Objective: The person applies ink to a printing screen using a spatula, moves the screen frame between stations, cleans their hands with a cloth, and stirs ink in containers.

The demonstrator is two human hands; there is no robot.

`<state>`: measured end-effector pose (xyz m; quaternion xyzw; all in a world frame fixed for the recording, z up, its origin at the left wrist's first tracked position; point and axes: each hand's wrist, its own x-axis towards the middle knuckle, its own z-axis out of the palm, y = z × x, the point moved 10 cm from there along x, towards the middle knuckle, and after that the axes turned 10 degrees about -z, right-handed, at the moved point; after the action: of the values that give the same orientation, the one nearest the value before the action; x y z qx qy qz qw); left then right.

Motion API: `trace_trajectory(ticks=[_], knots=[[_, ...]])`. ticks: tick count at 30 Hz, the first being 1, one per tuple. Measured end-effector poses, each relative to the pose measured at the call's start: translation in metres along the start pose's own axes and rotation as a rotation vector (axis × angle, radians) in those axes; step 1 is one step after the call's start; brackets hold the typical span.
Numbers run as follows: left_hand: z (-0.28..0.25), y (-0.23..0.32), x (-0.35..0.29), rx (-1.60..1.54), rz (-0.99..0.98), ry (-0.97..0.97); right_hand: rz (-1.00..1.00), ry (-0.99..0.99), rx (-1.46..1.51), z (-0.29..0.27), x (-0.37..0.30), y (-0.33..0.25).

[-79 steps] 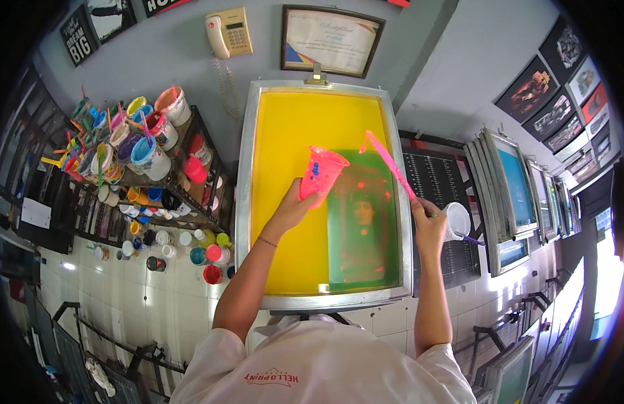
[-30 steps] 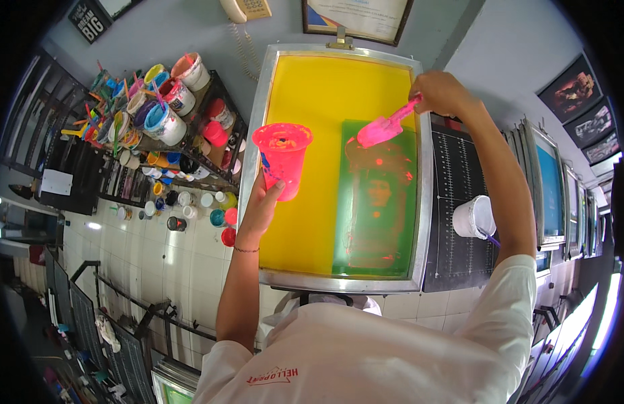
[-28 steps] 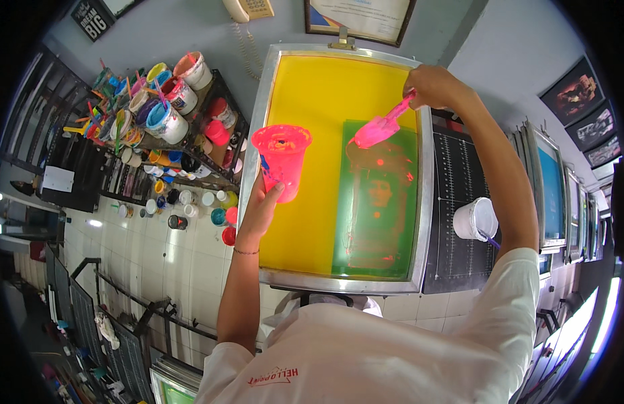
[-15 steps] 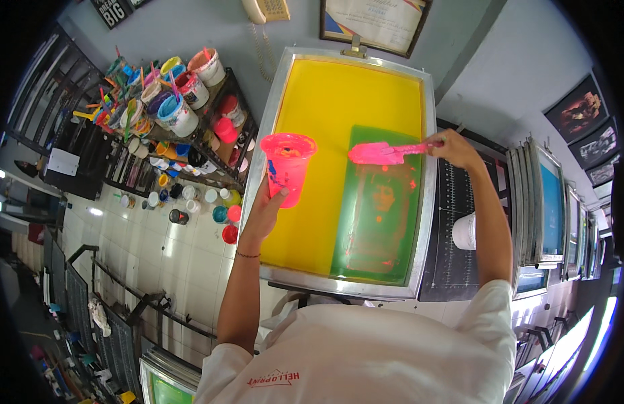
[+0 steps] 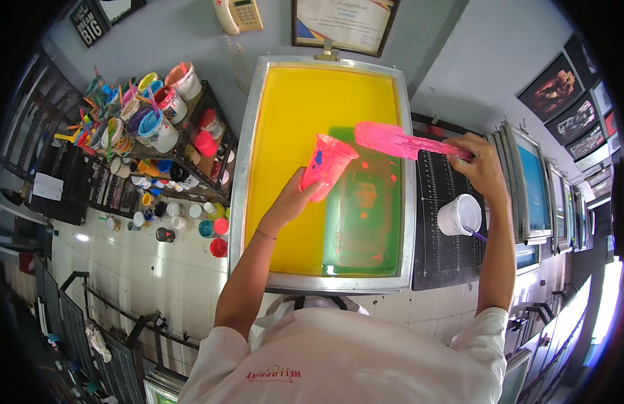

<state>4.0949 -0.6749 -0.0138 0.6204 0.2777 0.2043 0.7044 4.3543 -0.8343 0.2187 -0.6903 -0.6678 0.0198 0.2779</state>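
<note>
Head view: over the yellow screen (image 5: 305,155), our left hand (image 5: 292,202) grips the pink cup (image 5: 327,165), our right (image 5: 483,168) the pink spatula (image 5: 399,141) (ink-laden); ink apparently not yet spread.

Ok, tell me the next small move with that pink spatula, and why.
Probably bring the pink spatula in the right hand down to the rim of the pink cup held by the left hand. Its ink-coated blade hovers just right of the cup's open mouth, above the yellow screen.
</note>
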Motion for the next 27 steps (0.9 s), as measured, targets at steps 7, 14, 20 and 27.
trace_trajectory(ticks=[7,14,20,27], knots=[[-0.001,0.019,0.017,-0.127,0.039,0.017,-0.529,-0.001,-0.679,-0.006,-0.016,-0.139],[-0.028,0.004,-0.008,-0.297,0.109,0.097,-0.201,-0.268,-0.426,0.008,0.030,-0.064],[-0.024,-0.005,-0.055,-0.285,0.109,0.276,-0.527,-0.401,-0.407,0.076,0.119,-0.007],[0.003,-0.008,-0.133,-0.372,0.089,0.511,-0.643,-0.730,-0.398,0.153,0.210,-0.016]])
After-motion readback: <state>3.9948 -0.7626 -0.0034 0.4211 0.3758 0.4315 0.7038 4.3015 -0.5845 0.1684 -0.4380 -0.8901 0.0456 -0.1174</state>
